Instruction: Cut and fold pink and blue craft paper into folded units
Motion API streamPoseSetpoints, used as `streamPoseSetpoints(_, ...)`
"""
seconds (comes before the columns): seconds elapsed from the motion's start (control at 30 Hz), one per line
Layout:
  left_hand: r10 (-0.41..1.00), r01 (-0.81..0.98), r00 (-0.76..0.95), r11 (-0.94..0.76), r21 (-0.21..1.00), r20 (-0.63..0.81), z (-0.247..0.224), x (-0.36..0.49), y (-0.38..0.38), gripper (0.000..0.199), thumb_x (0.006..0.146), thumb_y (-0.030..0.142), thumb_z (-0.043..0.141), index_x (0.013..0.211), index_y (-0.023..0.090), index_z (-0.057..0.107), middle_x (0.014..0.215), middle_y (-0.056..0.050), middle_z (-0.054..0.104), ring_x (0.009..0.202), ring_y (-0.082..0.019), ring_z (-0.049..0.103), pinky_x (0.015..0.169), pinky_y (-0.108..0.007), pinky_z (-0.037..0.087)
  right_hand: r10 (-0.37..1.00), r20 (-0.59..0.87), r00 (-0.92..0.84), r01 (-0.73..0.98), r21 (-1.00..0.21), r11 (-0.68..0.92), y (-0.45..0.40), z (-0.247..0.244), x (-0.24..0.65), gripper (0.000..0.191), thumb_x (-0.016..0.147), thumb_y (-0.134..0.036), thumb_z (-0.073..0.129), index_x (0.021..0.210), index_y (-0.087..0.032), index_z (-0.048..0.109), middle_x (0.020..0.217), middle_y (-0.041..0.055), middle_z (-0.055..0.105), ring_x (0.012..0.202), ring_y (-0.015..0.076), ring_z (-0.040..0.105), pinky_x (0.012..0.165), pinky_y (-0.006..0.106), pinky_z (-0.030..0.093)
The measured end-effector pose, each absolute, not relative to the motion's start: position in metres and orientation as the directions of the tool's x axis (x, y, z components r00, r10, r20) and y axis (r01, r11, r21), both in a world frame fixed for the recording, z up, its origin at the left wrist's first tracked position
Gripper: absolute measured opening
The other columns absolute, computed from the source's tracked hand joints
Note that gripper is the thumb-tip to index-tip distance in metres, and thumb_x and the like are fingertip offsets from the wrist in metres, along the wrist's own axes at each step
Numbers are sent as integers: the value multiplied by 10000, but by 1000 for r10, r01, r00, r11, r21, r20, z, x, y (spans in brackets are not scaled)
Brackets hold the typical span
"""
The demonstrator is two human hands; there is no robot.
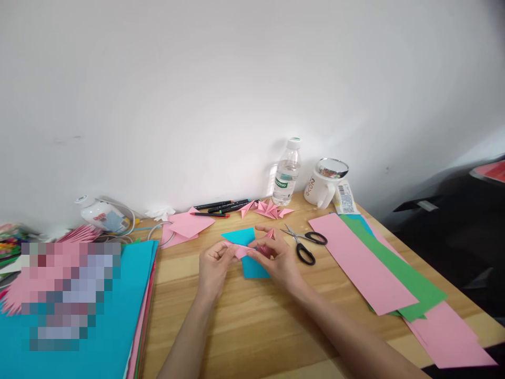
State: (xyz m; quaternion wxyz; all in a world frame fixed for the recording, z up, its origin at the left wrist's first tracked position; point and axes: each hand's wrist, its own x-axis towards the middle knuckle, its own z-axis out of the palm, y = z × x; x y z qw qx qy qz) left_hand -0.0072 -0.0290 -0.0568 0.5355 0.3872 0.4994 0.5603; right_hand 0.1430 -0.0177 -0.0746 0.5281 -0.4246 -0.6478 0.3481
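Between both hands is a small folded piece of pink paper [241, 252]. My left hand [213, 267] pinches its left end, and my right hand [278, 260] pinches its right end with thumb and finger. Another pleated pink paper piece [266, 245] shows among the fingers of my right hand, partly hidden by them. Beneath the hands, blue paper [255, 269] lies on the wooden table [244, 326]. Black-handled scissors [305, 245] lie open just right of my right hand.
Pink strips [366, 263] and green paper [424, 292] lie at the right. Behind stand a water bottle [286, 176] and a white mug [317, 187]. Pens [221, 205], folded pink pieces [269, 209] and pink sheets [191, 223] lie near the wall. Large blue sheets [122, 295] cover the left.
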Motion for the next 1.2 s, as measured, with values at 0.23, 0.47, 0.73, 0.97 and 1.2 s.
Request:
streamPoseSetpoints(0.23,993,-217,-77,75,973,-94,-62,-3,-31,177,617,305,739,639,152,653,613,12,638,600,-119,574,619,-232,489,926,367,-90,267,-887,377,-20,-75,141,204,818,-332,567,692,-197,652,982,119,505,1131,302,451,656,335,495)
streamPoseSetpoints(0.47,994,-262,-64,74,962,-94,-66,-1,-32,148,643,278,731,663,150,659,632,11,633,607,-109,568,616,-221,484,927,357,-117,286,-881,375,-20,-76,141,194,818,-312,572,699,-206,681,1002,100,508,1167,280,422,838,385,449)
streamPoseSetpoints(0.73,991,-311,-45,108,944,-128,-63,1,-31,258,666,388,702,660,138,639,643,-4,600,623,-108,546,601,-214,464,914,397,-78,307,-863,401,-20,-75,140,195,771,-388,625,753,-204,687,988,98,524,1037,267,503,813,396,467)
streamPoseSetpoints(0.97,979,-302,14,199,932,-204,-58,-3,-30,211,675,335,690,692,126,662,598,-9,601,557,-107,523,588,-232,442,916,390,-91,371,-840,395,-17,-74,145,172,807,-315,582,866,-217,710,1020,87,498,935,217,544,791,350,465)
streamPoseSetpoints(1.2,973,-341,80,231,911,-217,-56,-4,-31,219,642,311,727,722,113,677,539,5,567,493,-90,464,534,-231,402,962,272,-21,369,-892,260,-13,-73,150,162,706,-271,679,860,-227,706,1043,65,507,985,224,530,880,363,406)
